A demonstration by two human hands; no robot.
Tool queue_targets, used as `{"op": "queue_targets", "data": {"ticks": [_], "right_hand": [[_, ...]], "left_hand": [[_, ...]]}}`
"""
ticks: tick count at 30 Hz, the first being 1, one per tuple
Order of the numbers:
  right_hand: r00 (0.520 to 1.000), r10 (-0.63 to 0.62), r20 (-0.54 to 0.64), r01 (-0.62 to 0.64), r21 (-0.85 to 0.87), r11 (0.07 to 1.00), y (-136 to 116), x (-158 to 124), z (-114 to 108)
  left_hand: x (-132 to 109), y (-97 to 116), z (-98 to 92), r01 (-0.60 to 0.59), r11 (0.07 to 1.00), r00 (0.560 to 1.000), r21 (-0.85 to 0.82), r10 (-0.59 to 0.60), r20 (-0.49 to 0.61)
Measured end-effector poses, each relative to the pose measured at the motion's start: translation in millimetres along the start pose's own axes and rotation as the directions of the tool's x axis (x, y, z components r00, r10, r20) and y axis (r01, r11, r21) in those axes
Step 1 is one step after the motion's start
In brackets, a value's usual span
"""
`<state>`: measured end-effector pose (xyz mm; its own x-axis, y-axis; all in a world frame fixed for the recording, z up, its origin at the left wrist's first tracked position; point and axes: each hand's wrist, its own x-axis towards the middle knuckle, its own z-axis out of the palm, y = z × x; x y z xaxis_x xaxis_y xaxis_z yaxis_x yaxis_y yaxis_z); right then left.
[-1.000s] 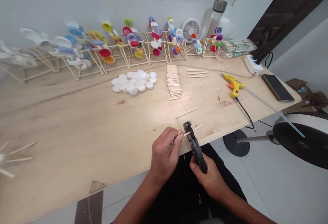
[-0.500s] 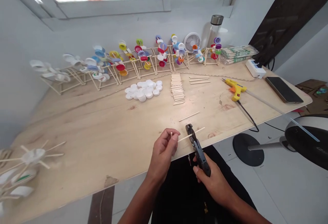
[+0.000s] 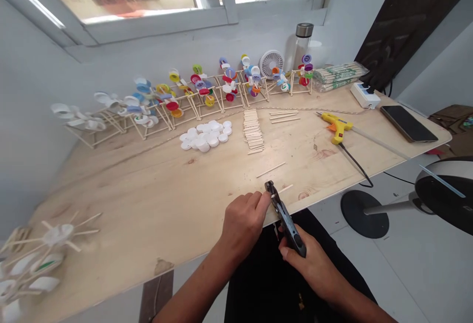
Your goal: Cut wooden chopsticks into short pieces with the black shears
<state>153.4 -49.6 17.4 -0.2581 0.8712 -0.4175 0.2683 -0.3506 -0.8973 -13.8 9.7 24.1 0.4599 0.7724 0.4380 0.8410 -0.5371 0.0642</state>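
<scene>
My right hand (image 3: 308,259) grips the dark handles of a hand cutter (image 3: 286,219), whose jaws point up and away over the table's front edge. My left hand (image 3: 246,219) is closed, back upward, with its fingertips against the jaws. It pinches a thin wooden stick (image 3: 273,196), mostly hidden by the fingers. Right of the jaws a length of pale stick (image 3: 286,188) shows; whether it is joined to the held piece I cannot tell. Another loose stick (image 3: 271,169) lies just beyond the cutter.
Behind are a pile of short sticks (image 3: 253,133), longer sticks (image 3: 284,116) and white bottle caps (image 3: 206,135). Stick frames with coloured caps (image 3: 199,98) line the wall. A yellow glue gun (image 3: 336,126) and phone (image 3: 408,123) lie right; a cap-and-stick wheel (image 3: 59,235) lies left.
My left hand has turned over and moved right, up against the cutter's jaws. Less stick shows between hand and jaws. The view has shifted slightly; my right hand keeps its grip.
</scene>
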Motion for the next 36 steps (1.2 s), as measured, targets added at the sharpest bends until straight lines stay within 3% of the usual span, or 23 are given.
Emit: {"op": "queue_targets", "data": {"ticks": [5, 9, 14, 20, 27, 36], "right_hand": [[0.990, 0.131, 0.058, -0.139, 0.169, 0.976, -4, -4, 2], [0.980, 0.185, 0.077, -0.198, 0.228, 0.953, -5, -7, 4], [0.997, 0.080, 0.004, -0.080, -0.003, 0.997, -1, -7, 0], [0.996, 0.011, -0.092, -0.034, -0.256, 0.966, 2, -7, -2], [0.985, -0.091, -0.146, 0.035, -0.350, 0.936, 5, -9, -6], [0.957, -0.266, -0.116, 0.186, -0.460, 0.868, 9, -13, -11]], "left_hand": [[0, -5, 10.1, -0.109, 0.990, 0.990, 0.084, 0.116, -0.081], [-2, -6, 15.0, -0.127, 0.989, 0.989, 0.076, 0.133, -0.071], [-8, -4, 16.7, -0.052, 0.993, 0.998, 0.103, 0.054, -0.012], [-12, 1, 12.7, -0.009, 0.998, 0.999, 0.060, 0.007, 0.040], [-11, 3, 0.6, -0.029, 0.999, 1.000, -0.036, 0.029, -0.007], [-10, 3, -10.1, -0.075, 0.987, 0.996, -0.141, 0.068, -0.050]]}}
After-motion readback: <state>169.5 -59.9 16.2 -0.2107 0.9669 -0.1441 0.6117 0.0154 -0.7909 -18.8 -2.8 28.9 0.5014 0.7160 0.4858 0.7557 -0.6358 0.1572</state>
